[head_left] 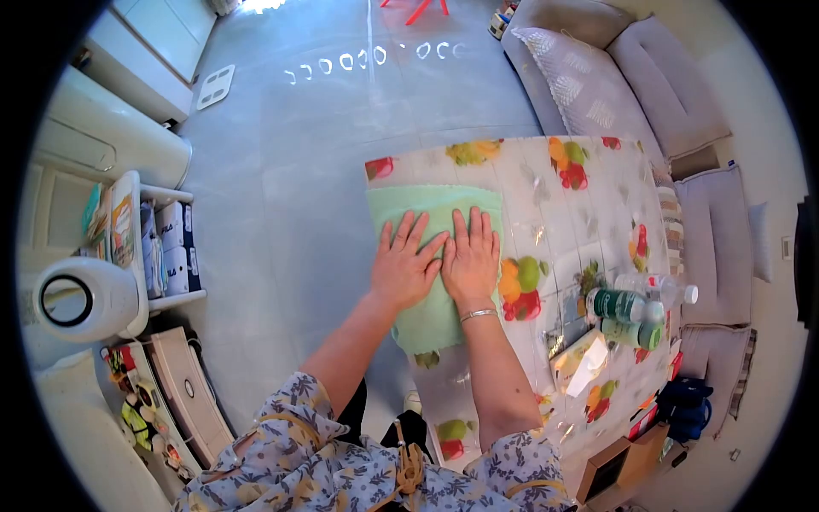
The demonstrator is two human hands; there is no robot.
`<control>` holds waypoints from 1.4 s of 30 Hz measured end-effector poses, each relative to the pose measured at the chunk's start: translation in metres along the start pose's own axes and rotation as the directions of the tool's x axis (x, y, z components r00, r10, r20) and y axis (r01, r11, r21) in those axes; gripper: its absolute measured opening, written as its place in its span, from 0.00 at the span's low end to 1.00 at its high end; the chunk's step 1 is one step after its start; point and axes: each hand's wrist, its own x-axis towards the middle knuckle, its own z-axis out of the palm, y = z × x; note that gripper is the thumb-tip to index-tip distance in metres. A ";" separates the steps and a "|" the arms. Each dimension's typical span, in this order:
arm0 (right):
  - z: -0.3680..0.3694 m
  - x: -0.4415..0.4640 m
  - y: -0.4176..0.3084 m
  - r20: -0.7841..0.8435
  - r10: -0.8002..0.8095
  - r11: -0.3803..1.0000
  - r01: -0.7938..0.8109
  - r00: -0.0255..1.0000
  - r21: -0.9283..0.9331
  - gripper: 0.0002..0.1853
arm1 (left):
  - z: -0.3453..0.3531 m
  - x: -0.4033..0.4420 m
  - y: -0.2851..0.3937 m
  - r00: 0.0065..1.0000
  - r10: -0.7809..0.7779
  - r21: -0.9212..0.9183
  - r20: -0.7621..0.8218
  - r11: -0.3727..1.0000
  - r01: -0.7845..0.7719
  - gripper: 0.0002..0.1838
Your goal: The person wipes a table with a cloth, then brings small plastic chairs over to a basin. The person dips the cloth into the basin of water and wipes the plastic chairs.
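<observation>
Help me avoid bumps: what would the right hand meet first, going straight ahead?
Beyond the green cloth, the right hand seems free to cross the tablecloth, though depth is unclear.

One left hand [403, 266], one right hand [470, 263], one cloth [428, 320] and three bottles [621, 305] show.

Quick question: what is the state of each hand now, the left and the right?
Left hand: open, palm down on the green cloth.
Right hand: open, palm down on the same cloth.
</observation>
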 end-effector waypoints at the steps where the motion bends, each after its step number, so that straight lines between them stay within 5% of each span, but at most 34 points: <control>1: 0.003 0.009 -0.002 0.003 0.007 1.000 -0.007 1.000 -0.011 0.25 | -0.001 0.010 -0.007 1.000 0.009 -0.018 0.019 1.000 -0.009 0.26; 28: 0.009 0.076 -0.011 -0.006 0.238 0.970 -0.238 0.971 -0.054 0.26 | 0.001 0.120 -0.058 0.921 0.321 -0.201 0.222 0.939 -0.278 0.27; 42: 0.003 0.086 -0.012 -0.051 0.610 0.793 -0.608 0.791 0.050 0.26 | 0.009 0.182 -0.053 0.655 0.616 -0.243 0.437 0.782 -0.574 0.28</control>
